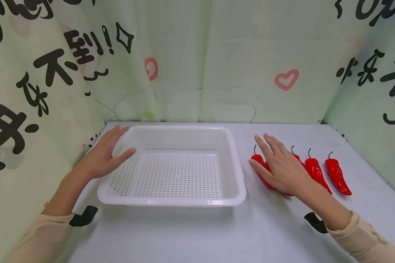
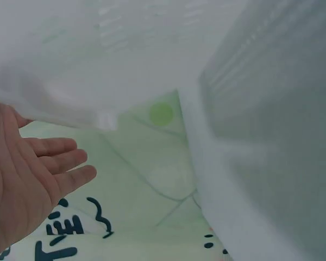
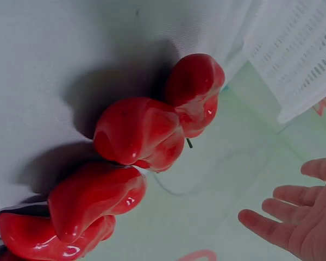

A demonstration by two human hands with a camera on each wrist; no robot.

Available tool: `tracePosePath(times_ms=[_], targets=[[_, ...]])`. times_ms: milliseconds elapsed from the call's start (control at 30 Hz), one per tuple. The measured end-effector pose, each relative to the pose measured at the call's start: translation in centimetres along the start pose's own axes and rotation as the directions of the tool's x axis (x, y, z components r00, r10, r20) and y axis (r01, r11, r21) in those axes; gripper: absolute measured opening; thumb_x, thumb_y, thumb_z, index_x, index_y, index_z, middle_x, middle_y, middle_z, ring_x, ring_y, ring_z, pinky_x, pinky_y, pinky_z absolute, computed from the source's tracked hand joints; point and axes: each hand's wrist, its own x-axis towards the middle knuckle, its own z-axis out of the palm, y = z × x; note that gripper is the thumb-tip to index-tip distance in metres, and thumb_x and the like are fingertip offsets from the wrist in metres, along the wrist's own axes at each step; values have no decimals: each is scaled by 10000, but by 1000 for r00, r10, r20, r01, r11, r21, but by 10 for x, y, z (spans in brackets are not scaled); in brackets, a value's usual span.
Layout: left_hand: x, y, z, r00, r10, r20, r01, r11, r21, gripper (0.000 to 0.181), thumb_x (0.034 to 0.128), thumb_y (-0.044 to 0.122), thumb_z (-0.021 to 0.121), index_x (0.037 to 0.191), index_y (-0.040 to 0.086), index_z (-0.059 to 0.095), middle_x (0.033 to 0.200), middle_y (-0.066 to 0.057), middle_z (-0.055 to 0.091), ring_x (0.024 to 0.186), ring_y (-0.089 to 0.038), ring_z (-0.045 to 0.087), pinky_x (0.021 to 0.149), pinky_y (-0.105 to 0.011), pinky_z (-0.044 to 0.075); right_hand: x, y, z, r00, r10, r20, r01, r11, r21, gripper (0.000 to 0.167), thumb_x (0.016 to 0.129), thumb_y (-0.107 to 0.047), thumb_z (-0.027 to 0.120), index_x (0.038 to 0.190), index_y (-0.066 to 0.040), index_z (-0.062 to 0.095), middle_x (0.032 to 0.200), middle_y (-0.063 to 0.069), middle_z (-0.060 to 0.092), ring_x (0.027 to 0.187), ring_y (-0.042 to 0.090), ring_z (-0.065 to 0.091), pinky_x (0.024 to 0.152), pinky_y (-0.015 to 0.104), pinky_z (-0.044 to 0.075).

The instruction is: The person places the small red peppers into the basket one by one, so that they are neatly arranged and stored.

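A white perforated plastic basket lies on the table. My left hand is at its left rim with fingers spread and thumb over the rim; whether it touches cannot be told. In the left wrist view, the palm and straight fingers of that hand show beside the basket wall. My right hand hovers with fingers extended over a row of red peppers, hiding part of them. In the right wrist view, the peppers lie apart from the hand, which holds nothing.
The white table carries the basket at left and several peppers at right, their stems pointing to the back. A pale green curtain with black lettering and pink hearts encloses the back and both sides.
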Motion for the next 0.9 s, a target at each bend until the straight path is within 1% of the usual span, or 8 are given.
tracePosePath(times_ms=[167, 333, 433, 567, 733, 900], targets=[[1, -11, 4, 1000, -7, -1, 7, 999, -34, 788, 1000, 417, 622, 1611, 68, 266, 1657, -281, 186, 1501, -501, 211, 1124, -745, 262, 1, 6, 4, 999, -2, 42, 2, 1000, -2, 839, 971, -420, 643, 1630, -98, 235, 1600, 283, 290, 1414, 527, 326, 992, 719, 446], [2, -16, 8, 1000, -22, 21, 23, 999, -45, 784, 1002, 412, 622, 1610, 68, 267, 1648, -285, 203, 1488, -510, 234, 1117, -749, 276, 2, 8, 8, 995, -3, 98, 4, 1000, -13, 778, 948, -399, 685, 1578, -75, 363, 1558, 296, 361, 1372, 530, 391, 950, 720, 474], [4, -18, 11, 999, -19, 38, 21, 998, -51, 773, 1004, 395, 625, 1606, 60, 275, 1638, -277, 238, 1477, -495, 267, 1122, -735, 288, 2, 7, 9, 991, 12, 130, -10, 1000, -19, 718, 941, -399, 691, 1527, -58, 456, 1519, 299, 422, 1349, 520, 426, 948, 714, 481], [7, -17, 13, 999, -6, 48, 9, 998, -68, 734, 1004, 351, 634, 1588, 44, 315, 1628, -266, 276, 1476, -482, 280, 1138, -718, 283, 3, 7, 10, 986, 29, 162, -26, 999, -23, 654, 920, -401, 710, 1454, -55, 555, 1445, 298, 506, 1314, 511, 466, 946, 696, 496], [10, -19, 15, 998, -5, 56, 9, 998, -63, 651, 1016, 321, 616, 1553, 32, 388, 1649, -272, 229, 1495, -497, 233, 1152, -720, 247, 6, 7, 13, 985, 16, 175, -16, 1000, -1, 584, 901, -373, 740, 1372, -44, 632, 1354, 290, 581, 1254, 491, 525, 920, 661, 530], [12, -21, 18, 998, -25, 56, 28, 998, -60, 609, 1019, 290, 611, 1535, 27, 420, 1662, -257, 209, 1502, -498, 222, 1155, -724, 236, 9, 7, 17, 978, 13, 206, -20, 999, 34, 557, 882, -357, 771, 1317, -25, 667, 1266, 276, 626, 1160, 462, 593, 885, 621, 563]])
